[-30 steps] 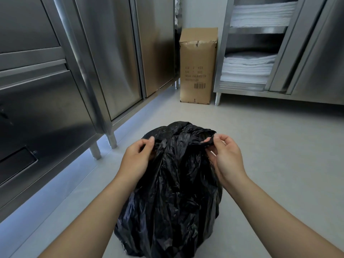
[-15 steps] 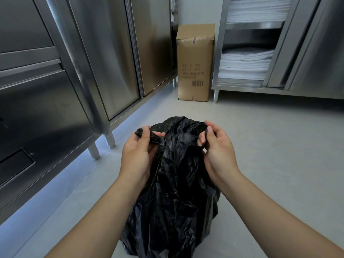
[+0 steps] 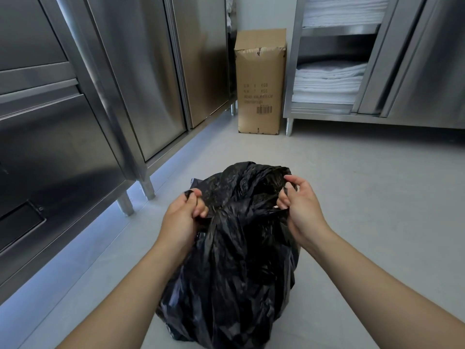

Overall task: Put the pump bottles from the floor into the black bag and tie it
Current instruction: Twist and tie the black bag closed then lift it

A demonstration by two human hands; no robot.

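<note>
Crouched over a full black bag (image 3: 234, 273) on a grey floor (image 3: 377, 197), a person draws the sack's mouth in two directions. The left hand (image 3: 180, 217) holds one gathered strip of plastic, its fingers (image 3: 198, 210) curled tight round it, and the right hand (image 3: 300, 210) holds the other, its fingers (image 3: 289, 181) hooked over the bunched rim. Between the hands the film narrows to a twisted waist, with a loose crown of plastic puffed up beyond it. The bag is opaque, and nothing of its contents shows. It sits upright between the forearms, its lower edge cut off by the bottom of the frame.

To the left, a run of steel cabinets (image 3: 125, 71) stands on short legs. The nearest leg (image 3: 148, 188) is near the left hand, and only a narrow strip of floor lies between the cabinet fronts and the bag's side. To the right, a broad stretch of floor runs to a steel shelf unit (image 3: 292, 71) stacked with folded white linens (image 3: 329, 81). An upright cardboard box (image 3: 260, 81) stands in the far corner between the two, well apart from the bag.
</note>
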